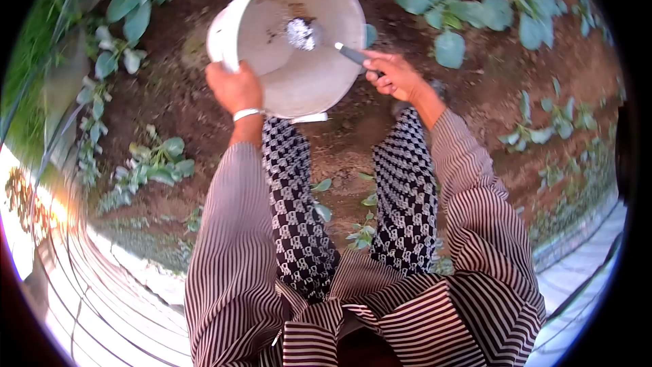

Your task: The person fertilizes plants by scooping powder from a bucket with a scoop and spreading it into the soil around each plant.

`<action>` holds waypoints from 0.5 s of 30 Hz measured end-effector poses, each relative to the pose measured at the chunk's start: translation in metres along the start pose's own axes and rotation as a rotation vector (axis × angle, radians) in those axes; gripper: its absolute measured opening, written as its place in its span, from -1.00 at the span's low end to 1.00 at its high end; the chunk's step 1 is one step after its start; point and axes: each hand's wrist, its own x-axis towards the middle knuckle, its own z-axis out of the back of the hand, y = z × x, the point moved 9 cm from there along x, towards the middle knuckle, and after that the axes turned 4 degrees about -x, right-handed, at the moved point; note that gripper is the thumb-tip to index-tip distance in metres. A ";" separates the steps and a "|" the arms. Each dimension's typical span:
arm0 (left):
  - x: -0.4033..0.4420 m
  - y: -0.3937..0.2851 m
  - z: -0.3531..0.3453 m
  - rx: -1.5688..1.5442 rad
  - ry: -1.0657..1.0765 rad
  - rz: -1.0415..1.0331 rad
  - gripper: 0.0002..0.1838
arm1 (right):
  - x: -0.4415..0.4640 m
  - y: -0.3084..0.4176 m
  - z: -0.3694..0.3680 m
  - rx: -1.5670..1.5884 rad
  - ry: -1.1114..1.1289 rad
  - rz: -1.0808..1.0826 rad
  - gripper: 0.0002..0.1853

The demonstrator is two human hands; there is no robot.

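Note:
A white bucket (292,85) is tipped so that its open mouth faces me, above the soil. My left hand (234,88), a pale band at its wrist, is closed around the bucket's lower left side. A small heap of white granules (301,34) shows inside, with brown dirt marks around it. My right hand (397,76) is closed on a grey-handled tool (353,54) at the bucket's right rim. The handle points into the bucket toward the granules. The tool's head is hard to make out against the white inside.
Leafy green plants (499,10) grow in rows in the brown soil (353,156), to both sides and between my legs. More plants (132,0) stand at the upper left. Thin dark lines (88,285) curve across the bright lower left edge.

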 end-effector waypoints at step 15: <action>-0.001 -0.006 -0.003 0.069 -0.016 0.020 -0.72 | -0.006 -0.075 0.202 0.036 -0.744 0.151 -0.57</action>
